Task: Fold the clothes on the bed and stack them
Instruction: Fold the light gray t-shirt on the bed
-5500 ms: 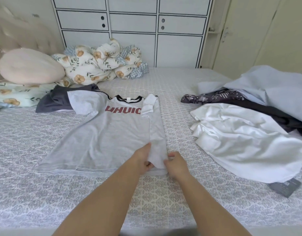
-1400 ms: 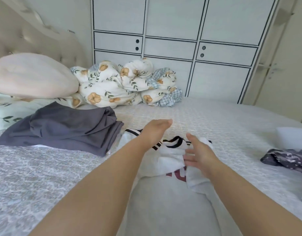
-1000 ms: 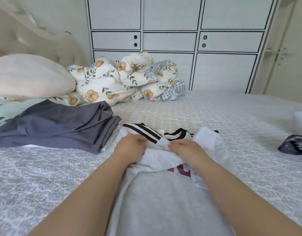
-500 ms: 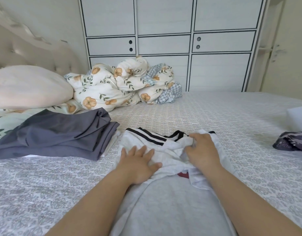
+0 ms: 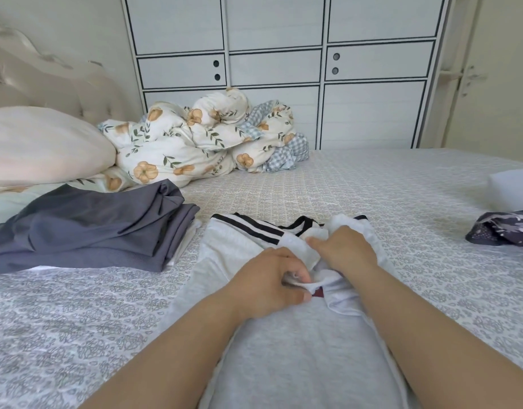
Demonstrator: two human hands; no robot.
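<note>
Here, one bed [image 5: 372, 184] with a grey patterned cover is seen filling most of the view, and one white wardrobe [image 5: 275, 69] with black-lined panels is seen behind its far edge. One padded headboard [image 5: 47, 75] is seen at the far left. One pale pink pillow [image 5: 41, 146] is laid against it, and one crumpled floral quilt [image 5: 195, 143] is heaped just beside the pillow, at the far side of the bed.

One grey T-shirt [image 5: 298, 364] is spread in the near middle of the bed, its white striped sleeves and black-edged collar bunched at its far end. One folded dark grey garment [image 5: 86, 231] is laid to the left of the T-shirt, just beside it, on top of something white whose edge alone is shown. Two further pieces of clothing are cut off by the right edge: one dark patterned garment [image 5: 502, 228] and, beyond it, one pale blue garment [image 5: 511, 190].

Two hands are counted, both on the bunched white cloth. A fold of the white sleeve is pinched by the left hand [image 5: 269, 284] between thumb and curled fingers. The cloth near the collar is gripped by the right hand [image 5: 345, 249], whose fingers are curled down into it. The two hands are held close together, not quite touching.
</note>
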